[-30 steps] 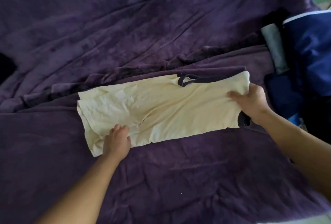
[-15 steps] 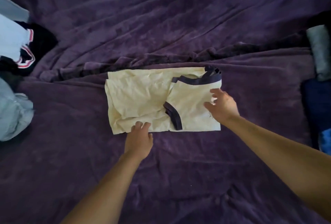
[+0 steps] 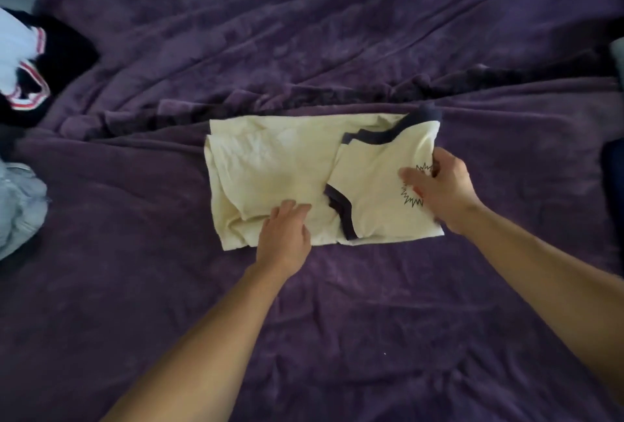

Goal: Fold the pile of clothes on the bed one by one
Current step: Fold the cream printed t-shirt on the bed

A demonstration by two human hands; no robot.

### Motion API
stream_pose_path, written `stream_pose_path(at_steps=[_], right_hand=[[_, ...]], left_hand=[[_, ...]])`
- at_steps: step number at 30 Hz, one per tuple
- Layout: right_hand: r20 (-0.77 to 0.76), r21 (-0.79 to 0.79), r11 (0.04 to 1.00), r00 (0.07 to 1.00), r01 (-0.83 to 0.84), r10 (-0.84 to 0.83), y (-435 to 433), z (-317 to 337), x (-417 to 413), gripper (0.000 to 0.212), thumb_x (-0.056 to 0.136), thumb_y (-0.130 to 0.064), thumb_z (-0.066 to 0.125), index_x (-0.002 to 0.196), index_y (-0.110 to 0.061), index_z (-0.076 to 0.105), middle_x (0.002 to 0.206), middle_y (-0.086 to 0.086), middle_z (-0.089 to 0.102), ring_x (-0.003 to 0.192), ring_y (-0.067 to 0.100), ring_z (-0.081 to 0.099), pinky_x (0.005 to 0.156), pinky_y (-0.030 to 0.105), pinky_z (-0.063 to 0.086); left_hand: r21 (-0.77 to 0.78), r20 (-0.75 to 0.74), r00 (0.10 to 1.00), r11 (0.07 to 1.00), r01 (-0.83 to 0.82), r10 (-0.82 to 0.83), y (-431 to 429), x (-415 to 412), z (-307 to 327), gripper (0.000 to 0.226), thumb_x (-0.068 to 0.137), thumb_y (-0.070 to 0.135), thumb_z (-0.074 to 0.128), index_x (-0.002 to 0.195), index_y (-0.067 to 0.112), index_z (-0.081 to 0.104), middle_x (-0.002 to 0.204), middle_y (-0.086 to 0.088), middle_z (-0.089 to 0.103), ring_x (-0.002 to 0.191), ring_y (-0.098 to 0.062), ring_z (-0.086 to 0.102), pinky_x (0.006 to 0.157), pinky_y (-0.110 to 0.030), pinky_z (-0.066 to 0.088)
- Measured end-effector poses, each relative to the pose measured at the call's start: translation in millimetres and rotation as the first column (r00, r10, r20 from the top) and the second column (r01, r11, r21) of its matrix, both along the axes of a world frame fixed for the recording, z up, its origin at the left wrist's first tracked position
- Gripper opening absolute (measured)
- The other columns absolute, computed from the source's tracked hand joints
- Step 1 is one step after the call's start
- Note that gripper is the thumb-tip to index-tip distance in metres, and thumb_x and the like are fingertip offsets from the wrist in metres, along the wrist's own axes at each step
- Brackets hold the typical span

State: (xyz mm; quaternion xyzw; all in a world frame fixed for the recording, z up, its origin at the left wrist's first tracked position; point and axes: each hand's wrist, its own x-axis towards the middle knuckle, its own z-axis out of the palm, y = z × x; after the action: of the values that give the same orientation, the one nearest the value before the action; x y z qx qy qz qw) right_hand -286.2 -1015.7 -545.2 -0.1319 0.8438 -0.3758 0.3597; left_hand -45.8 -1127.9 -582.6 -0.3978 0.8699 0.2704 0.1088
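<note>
Looking down from the head camera, I see a pale yellow T-shirt (image 3: 287,168) with navy trim lying partly folded at the centre of the bed, on a wrinkled purple bed cover (image 3: 304,33). My left hand (image 3: 285,239) rests flat on the shirt's near edge, fingers straight and together. My right hand (image 3: 442,188) grips the shirt's right side, thumb on top and fingers curled over the edge; how far they reach beneath the cloth is hidden. A spiky black print (image 3: 410,198) peeks out beside that hand, mostly covered, so I cannot make out its design.

At the left edge, cut off by the frame, lies the unfolded pile: a white garment with red-striped trim (image 3: 17,50), something dark under it, and a crumpled light blue garment (image 3: 18,205). A dark blue shape (image 3: 613,178) at the right edge is too cropped to identify.
</note>
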Motion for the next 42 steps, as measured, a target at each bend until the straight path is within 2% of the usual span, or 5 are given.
stream_pose_path(at_steps=[7, 13, 21, 28, 42], right_hand=[[-0.22, 0.08, 0.933, 0.906, -0.352, 0.361, -120.9, 51.4, 119.2, 0.049, 0.084, -0.028, 0.063, 0.13, -0.021, 0.047, 0.095, 0.005, 0.069, 0.09, 0.029, 0.063, 0.07, 0.031, 0.043], [-0.021, 0.153, 0.756, 0.763, -0.636, 0.646, -168.6, 5.8, 221.1, 0.063, 0.091, -0.032, 0.062, 0.146, -0.017, 0.034, 0.124, 0.008, 0.06, 0.113, 0.029, 0.057, 0.096, 0.036, 0.044], [-0.45, 0.361, 0.848, 0.724, -0.388, 0.523, -118.4, -25.8, 136.6, 0.053, 0.093, -0.032, 0.058, 0.141, -0.019, 0.041, 0.133, 0.011, 0.05, 0.121, 0.033, 0.045, 0.085, 0.042, 0.045], [-0.432, 0.373, 0.886, 0.793, -0.277, 0.43, -149.8, -72.2, 91.9, 0.064, 0.096, -0.043, 0.046, 0.15, -0.026, 0.016, 0.13, 0.019, 0.05, 0.107, 0.042, 0.055, 0.086, 0.045, 0.042], [-0.498, 0.157, 0.972, 0.835, -0.177, 0.233, -15.6, 15.0, 138.1, 0.043, 0.1, -0.028, 0.045, 0.142, -0.034, 0.041, 0.107, 0.002, 0.049, 0.071, 0.039, 0.056, 0.064, 0.043, 0.047]], left_hand=[[-0.011, 0.032, 0.95, 0.951, -0.31, 0.31, -62.0, 119.3, 39.3, 0.035, 0.088, 0.006, 0.05, 0.121, 0.012, 0.06, 0.121, -0.008, 0.053, 0.113, -0.027, 0.052, 0.087, -0.038, 0.045], [-0.074, 0.066, 0.912, 0.913, -0.401, 0.406, -107.3, 186.2, 31.7, 0.036, 0.089, 0.008, 0.05, 0.124, 0.009, 0.057, 0.127, -0.012, 0.051, 0.116, -0.03, 0.05, 0.091, -0.041, 0.045], [-0.192, -0.191, 0.947, 0.937, -0.292, 0.256, -160.0, 108.9, 12.7, 0.039, 0.094, 0.023, 0.052, 0.13, 0.007, 0.05, 0.122, -0.019, 0.053, 0.109, -0.039, 0.051, 0.087, -0.047, 0.042], [-0.309, -0.088, 0.971, 0.92, -0.239, 0.223, -189.3, 21.3, -44.8, 0.059, 0.099, 0.045, 0.034, 0.151, 0.021, 0.019, 0.129, -0.024, 0.05, 0.116, -0.042, 0.044, 0.093, -0.05, 0.038], [-0.2, -0.366, 0.929, 0.979, -0.029, -0.047, -66.1, 25.0, 66.6, 0.036, 0.092, 0.014, 0.058, 0.128, 0.009, 0.058, 0.117, -0.021, 0.053, 0.069, -0.045, 0.059, 0.058, -0.047, 0.049]])
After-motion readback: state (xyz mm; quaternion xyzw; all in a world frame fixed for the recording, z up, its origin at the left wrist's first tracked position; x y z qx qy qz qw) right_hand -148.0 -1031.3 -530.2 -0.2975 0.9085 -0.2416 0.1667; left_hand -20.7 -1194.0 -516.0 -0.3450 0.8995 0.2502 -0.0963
